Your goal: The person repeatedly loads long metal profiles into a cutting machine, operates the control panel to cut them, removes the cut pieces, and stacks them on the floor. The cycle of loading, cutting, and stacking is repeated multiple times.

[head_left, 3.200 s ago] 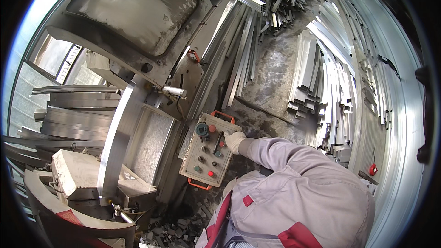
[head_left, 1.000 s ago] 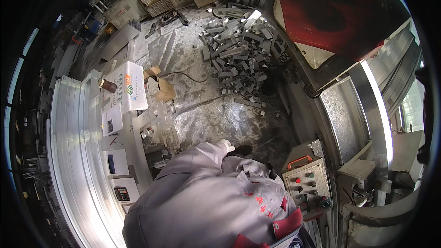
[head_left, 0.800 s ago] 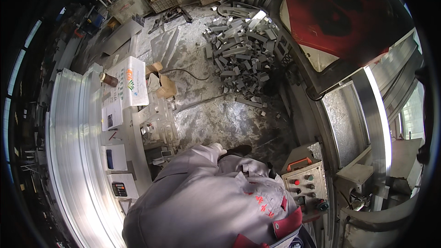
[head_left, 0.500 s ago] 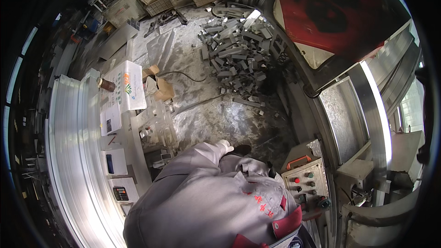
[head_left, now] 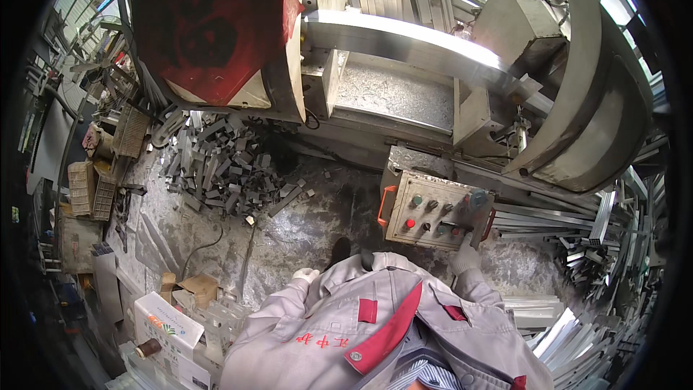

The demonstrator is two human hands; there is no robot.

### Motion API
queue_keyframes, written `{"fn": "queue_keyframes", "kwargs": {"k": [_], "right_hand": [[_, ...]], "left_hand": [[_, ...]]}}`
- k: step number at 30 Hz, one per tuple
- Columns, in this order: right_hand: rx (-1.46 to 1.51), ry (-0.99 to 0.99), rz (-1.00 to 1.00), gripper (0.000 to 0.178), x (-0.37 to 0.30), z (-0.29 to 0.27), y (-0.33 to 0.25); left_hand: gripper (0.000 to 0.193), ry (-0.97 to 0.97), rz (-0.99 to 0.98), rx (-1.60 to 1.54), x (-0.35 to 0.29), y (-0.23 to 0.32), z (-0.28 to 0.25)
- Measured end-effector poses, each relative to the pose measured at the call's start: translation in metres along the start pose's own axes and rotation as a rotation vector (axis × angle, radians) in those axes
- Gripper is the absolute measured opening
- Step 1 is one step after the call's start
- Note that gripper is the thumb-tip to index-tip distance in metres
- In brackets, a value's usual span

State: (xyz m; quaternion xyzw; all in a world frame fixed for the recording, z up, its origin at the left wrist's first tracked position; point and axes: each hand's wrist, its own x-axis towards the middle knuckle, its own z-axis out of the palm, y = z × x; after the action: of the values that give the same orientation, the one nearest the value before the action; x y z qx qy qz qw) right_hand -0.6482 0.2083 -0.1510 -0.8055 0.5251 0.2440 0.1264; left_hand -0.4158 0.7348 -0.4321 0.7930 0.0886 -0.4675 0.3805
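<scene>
My right hand (head_left: 466,257), in a pale glove, reaches to the near right corner of a control panel (head_left: 435,188). Its fingers stretch toward the knobs at that corner, and the palm faces away from me. The panel carries a red button (head_left: 410,224), a green button (head_left: 416,201) and several black knobs. An orange handle (head_left: 386,206) is fixed to its left side. My left hand (head_left: 306,274), also gloved, hangs low beside my jacket, away from the panel. Its fingers are too small and hidden to read.
Beyond the panel, a long metal profile (head_left: 404,38) lies across a large machine with a red-covered housing (head_left: 216,36). Metal offcuts (head_left: 216,162) are heaped on the floor at left. Long metal bars (head_left: 541,218) lie at right. A cardboard box (head_left: 195,289) stands at lower left.
My view has swung to the right, bringing the machine and panel ahead of me. My right hand has come into sight at the panel; the left stays near my body.
</scene>
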Motion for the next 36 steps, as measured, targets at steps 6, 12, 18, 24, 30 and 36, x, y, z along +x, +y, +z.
{"fn": "queue_keyframes", "kwargs": {"k": [6,12,18,24,30,36], "right_hand": [[0.059,0.003,0.033,0.098,-0.007,-0.006,-0.006],[0.065,0.028,0.005,0.097,-0.002,0.002,-0.002],[0.093,0.031,0.006,0.096,-0.002,0.006,0.001],[0.082,0.051,-0.010,0.096,0.002,0.013,0.003],[0.072,0.009,-0.021,0.096,0.003,0.011,0.005],[0.059,-0.078,0.039,0.094,0.003,0.005,0.003]], "left_hand": [[0.061,-0.029,-0.002,0.039,0.008,0.017,-0.022],[0.062,-0.007,0.108,0.316,-0.001,0.086,-0.037],[0.052,-0.057,0.171,0.290,-0.001,0.096,-0.021],[0.059,-0.128,0.106,0.412,-0.039,0.107,-0.012],[0.067,-0.126,0.111,0.465,-0.055,0.105,-0.019],[0.061,-0.109,0.183,0.523,-0.036,0.099,-0.022]]}}
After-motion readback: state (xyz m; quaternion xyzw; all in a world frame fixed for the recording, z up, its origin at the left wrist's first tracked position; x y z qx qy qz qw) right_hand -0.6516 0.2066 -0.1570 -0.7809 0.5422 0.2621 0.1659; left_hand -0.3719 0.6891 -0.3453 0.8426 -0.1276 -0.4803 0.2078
